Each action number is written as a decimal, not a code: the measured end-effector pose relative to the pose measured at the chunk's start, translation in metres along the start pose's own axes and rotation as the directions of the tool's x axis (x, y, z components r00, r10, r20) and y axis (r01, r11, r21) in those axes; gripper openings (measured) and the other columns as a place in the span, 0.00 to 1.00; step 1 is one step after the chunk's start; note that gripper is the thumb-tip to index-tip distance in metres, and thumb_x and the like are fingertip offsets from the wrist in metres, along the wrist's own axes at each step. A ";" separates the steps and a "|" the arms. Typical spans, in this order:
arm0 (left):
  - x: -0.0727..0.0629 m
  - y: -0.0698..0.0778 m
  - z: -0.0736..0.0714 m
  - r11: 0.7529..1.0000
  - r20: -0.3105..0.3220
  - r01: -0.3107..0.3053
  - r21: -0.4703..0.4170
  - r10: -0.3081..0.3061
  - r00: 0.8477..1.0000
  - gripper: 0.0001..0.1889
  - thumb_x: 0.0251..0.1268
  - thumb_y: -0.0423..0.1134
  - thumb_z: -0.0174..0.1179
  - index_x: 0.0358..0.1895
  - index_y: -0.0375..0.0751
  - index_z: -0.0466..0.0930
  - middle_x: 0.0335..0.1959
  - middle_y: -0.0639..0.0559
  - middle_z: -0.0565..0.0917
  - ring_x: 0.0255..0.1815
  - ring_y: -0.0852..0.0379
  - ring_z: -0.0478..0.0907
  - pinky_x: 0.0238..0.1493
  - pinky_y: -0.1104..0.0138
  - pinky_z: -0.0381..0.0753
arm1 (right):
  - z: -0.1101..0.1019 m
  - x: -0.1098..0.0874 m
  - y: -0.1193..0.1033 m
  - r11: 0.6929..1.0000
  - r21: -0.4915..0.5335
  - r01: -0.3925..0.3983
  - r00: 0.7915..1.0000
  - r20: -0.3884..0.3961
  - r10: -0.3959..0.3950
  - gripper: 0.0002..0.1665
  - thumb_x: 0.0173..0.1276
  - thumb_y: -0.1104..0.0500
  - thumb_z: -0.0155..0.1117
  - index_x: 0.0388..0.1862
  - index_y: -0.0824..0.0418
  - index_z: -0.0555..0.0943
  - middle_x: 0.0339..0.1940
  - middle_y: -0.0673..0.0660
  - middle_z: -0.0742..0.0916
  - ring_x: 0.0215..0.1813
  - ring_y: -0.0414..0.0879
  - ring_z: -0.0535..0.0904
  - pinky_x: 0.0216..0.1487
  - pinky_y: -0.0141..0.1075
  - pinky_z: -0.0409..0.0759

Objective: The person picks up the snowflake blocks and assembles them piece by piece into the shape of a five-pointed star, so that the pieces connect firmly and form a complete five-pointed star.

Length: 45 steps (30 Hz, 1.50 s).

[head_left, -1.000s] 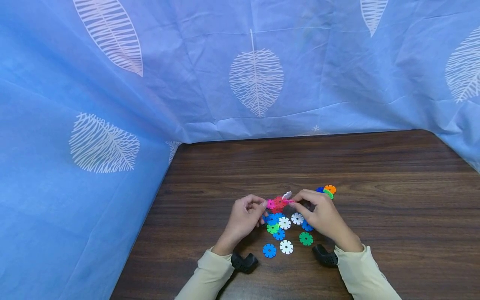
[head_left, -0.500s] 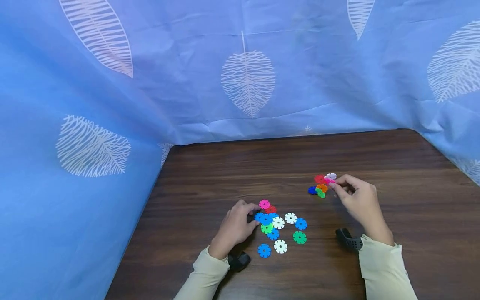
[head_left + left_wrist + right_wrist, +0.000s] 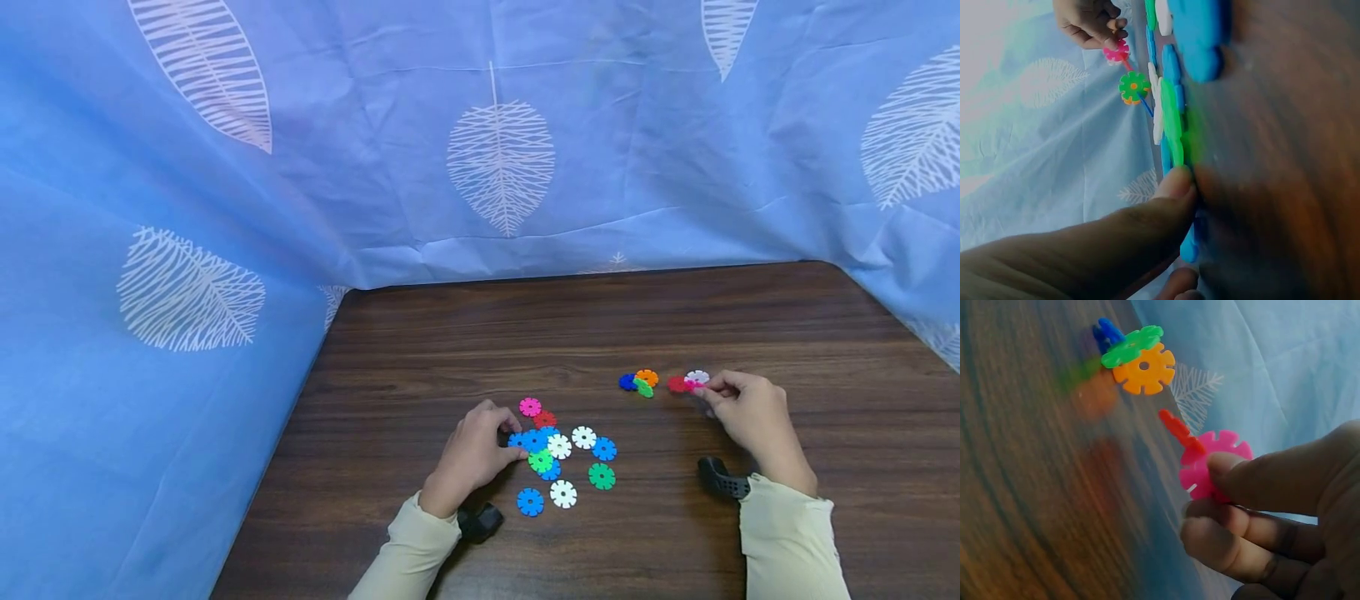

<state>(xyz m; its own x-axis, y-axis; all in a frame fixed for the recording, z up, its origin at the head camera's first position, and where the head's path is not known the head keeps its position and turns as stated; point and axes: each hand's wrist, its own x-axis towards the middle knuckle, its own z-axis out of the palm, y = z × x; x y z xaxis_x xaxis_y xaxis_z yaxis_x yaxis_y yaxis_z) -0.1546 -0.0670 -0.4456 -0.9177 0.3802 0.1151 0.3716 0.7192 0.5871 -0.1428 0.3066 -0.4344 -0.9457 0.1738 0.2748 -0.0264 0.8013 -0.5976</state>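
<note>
My right hand (image 3: pixel 753 417) pinches a pink notched plastic disc (image 3: pixel 1210 464) between thumb and fingers. A red disc (image 3: pixel 1179 428) is slotted into it, and a white disc (image 3: pixel 697 377) shows at the same piece in the head view. My left hand (image 3: pixel 472 450) rests by the loose discs, thumb and index finger apart around a blue disc (image 3: pixel 517 442). In the left wrist view its thumb tip touches the edge of a light green disc (image 3: pixel 1172 119). More blue discs (image 3: pixel 534 441) and a white disc (image 3: pixel 559 447) lie overlapping there.
Left of my right hand stands a joined piece of blue, green and orange discs (image 3: pixel 647 378). Several loose discs lie mid-table, among them a pink disc (image 3: pixel 530 407) and a dark green disc (image 3: pixel 602 477). Blue leaf-print cloth (image 3: pixel 390 167) hangs behind the brown table (image 3: pixel 450 333).
My right hand has carried the pink, red and white piece rightward from the loose discs, past the blue-green-orange piece. My left hand has let go of it and lowered to the blue discs.
</note>
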 end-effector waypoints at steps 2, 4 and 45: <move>0.000 -0.001 0.000 1.000 0.006 0.000 -0.022 0.000 1.000 0.14 0.53 0.39 0.81 0.37 0.44 0.84 0.35 0.54 0.78 0.35 0.59 0.75 0.35 0.66 0.77 | 0.001 -0.001 0.001 1.000 -0.007 -0.021 1.000 0.023 0.021 0.06 0.69 0.67 0.69 0.31 0.67 0.86 0.23 0.56 0.87 0.24 0.44 0.78 0.22 0.33 0.71; 0.000 -0.002 -0.001 0.999 0.015 0.009 -0.054 -0.008 1.000 0.15 0.54 0.38 0.81 0.36 0.44 0.82 0.34 0.55 0.79 0.33 0.60 0.75 0.34 0.67 0.77 | 0.002 -0.001 0.001 0.999 -0.021 -0.035 0.999 0.035 0.036 0.06 0.69 0.67 0.70 0.31 0.67 0.86 0.24 0.57 0.86 0.25 0.46 0.77 0.23 0.35 0.70; 0.006 -0.008 -0.009 0.941 -0.093 0.002 -0.339 -0.036 0.995 0.04 0.73 0.29 0.63 0.39 0.36 0.86 0.27 0.49 0.85 0.25 0.64 0.81 0.26 0.71 0.80 | 0.106 -0.024 -0.143 0.906 0.100 0.412 0.821 0.391 -0.416 0.18 0.61 0.55 0.82 0.45 0.61 0.85 0.28 0.48 0.77 0.29 0.40 0.66 0.35 0.37 0.65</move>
<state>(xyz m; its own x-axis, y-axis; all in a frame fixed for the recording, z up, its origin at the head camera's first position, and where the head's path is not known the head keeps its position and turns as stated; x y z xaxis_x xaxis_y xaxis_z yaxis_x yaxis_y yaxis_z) -0.1641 -0.0757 -0.4424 -0.9397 0.2980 0.1680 0.2998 0.4808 0.8240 -0.1502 0.1275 -0.4356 -0.8919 -0.4148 0.1800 -0.4458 0.7399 -0.5038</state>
